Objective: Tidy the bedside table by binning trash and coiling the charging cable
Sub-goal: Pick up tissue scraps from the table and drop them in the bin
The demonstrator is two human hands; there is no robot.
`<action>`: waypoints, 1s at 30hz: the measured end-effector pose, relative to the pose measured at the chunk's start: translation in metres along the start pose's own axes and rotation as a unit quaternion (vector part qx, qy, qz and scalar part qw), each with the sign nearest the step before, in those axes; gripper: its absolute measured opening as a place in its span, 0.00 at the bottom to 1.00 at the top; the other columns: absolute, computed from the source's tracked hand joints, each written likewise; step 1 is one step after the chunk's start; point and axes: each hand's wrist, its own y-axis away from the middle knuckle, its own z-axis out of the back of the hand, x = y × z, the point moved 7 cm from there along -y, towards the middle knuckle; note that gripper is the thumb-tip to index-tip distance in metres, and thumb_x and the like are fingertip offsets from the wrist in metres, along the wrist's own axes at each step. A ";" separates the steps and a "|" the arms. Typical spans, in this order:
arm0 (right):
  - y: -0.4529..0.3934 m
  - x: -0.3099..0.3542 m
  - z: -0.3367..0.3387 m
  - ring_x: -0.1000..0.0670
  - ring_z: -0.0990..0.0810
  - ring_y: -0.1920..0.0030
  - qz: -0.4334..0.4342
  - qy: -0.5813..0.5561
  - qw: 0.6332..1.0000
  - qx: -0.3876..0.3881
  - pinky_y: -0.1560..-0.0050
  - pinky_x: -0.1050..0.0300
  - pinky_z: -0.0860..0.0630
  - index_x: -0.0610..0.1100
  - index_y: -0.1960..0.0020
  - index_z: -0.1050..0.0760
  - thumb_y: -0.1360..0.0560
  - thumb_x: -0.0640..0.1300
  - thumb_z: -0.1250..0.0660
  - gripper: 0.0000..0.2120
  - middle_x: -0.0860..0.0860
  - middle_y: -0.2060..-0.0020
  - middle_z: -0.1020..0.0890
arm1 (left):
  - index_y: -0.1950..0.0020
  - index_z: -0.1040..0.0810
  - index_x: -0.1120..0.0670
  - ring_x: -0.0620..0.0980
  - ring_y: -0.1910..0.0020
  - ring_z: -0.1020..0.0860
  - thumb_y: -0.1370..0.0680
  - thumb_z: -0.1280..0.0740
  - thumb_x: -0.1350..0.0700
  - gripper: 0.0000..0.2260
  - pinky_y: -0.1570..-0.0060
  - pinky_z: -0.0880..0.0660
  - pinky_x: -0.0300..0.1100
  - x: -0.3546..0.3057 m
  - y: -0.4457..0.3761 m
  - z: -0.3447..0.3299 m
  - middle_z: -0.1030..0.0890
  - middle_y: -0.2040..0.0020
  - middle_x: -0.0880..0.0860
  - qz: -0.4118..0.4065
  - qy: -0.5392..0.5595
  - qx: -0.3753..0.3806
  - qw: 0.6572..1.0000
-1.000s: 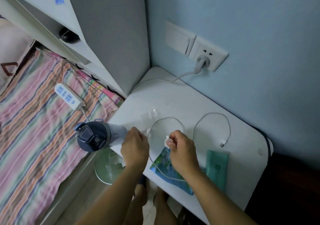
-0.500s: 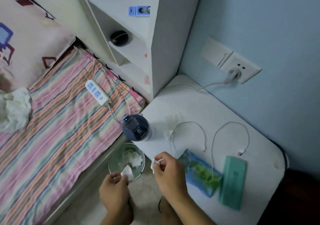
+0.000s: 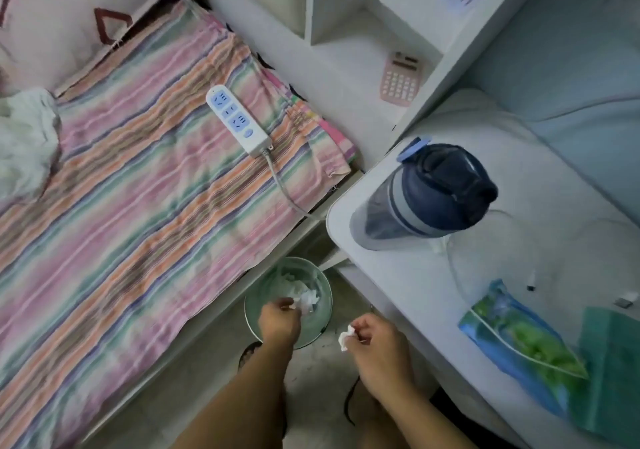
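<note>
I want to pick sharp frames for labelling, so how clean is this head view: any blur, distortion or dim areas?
Head view: soft motion blur throughout, so the thin white charging cable on the white bedside table is barely traceable; wide-angle lens bends the table edge and stretches the dark-lidded water bottle; light is dim and bluish, without glare; crumpled tissue in the left hand over the round green bin stays readable.

the bin (image 3: 322, 324) is lying partly hidden behind the left hand (image 3: 278, 320) and the table (image 3: 398, 275) edge. the cable (image 3: 457, 275) is showing only as a faint blurred loop, running behind the bottle (image 3: 422, 199). the green case (image 3: 613, 372) is being cut off by the right edge.
</note>
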 end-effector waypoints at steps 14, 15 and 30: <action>-0.050 0.034 -0.068 0.44 0.22 0.53 -0.022 0.087 0.992 0.087 0.61 0.62 0.30 0.42 0.42 0.26 0.25 0.38 0.36 0.11 0.44 0.46 0.19 | 0.47 0.18 0.61 0.66 0.49 0.18 0.29 0.36 0.65 0.13 0.47 0.20 0.60 0.036 -0.014 0.046 0.17 0.50 0.64 0.038 -0.010 0.012 0.999; -0.050 0.035 -0.073 0.43 0.21 0.49 -0.017 0.086 0.990 0.107 0.58 0.59 0.28 0.43 0.39 0.28 0.25 0.39 0.37 0.15 0.44 0.45 0.19 | 0.43 0.19 0.62 0.66 0.48 0.19 0.29 0.36 0.65 0.15 0.45 0.21 0.60 0.031 -0.013 0.048 0.17 0.48 0.65 0.032 -0.009 0.011 0.999; 0.055 0.054 0.132 0.62 0.18 0.62 0.129 0.016 0.991 -0.035 0.61 0.71 0.24 0.54 0.54 0.20 0.26 0.43 0.32 0.07 0.60 0.65 0.17 | 0.61 0.22 0.44 0.50 0.68 0.19 0.27 0.33 0.58 0.08 0.57 0.20 0.48 -0.060 0.201 0.002 0.18 0.70 0.53 -0.185 -0.135 0.106 0.968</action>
